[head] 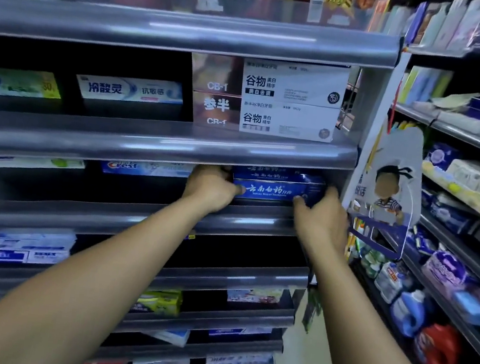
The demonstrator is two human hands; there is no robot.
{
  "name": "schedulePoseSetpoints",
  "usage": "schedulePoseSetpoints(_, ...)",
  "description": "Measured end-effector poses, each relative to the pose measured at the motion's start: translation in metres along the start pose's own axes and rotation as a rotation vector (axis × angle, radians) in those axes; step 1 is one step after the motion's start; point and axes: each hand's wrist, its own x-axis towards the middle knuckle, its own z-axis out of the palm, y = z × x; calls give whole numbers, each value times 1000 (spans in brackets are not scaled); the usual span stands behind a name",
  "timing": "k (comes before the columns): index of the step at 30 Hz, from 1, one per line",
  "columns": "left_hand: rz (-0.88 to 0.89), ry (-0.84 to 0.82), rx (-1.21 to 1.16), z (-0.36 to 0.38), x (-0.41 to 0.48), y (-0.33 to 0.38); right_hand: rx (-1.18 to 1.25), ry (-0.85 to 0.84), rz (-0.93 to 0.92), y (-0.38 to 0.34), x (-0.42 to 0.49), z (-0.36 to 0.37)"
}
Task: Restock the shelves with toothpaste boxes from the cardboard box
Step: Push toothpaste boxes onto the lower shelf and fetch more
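Observation:
A blue toothpaste box point(274, 190) with white script lies on the third shelf point(242, 222) at the right end, under another blue box point(274, 174). My left hand point(211, 188) grips its left end and my right hand point(320, 218) grips its right end. Both hands reach in under the shelf lip above. The cardboard box is out of view.
A Crest box point(144, 167) lies left of my hands. White toothpaste boxes point(291, 102) are stacked on the shelf above. A hanging card display point(387, 185) hangs at the shelf's right end. Detergent bottles point(409, 310) and packs fill the right-hand shelving.

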Motion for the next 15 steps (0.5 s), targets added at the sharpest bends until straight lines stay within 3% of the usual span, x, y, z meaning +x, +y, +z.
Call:
schedulePoseSetpoints(5,281,92,-85,-23,-67,-23,195,194,-217,18,-67,10)
schedulePoseSetpoints(10,476,34,-138,-36,-165,-124,254,17,-183,60,-155,52)
schedulePoseSetpoints(12,388,-43,-152,-31,-193,-188,213,-118,-117,85,-191,80)
schedulePoseSetpoints(15,80,-146,-202,-14,-230,-296,133,-326,38,129,-252,135)
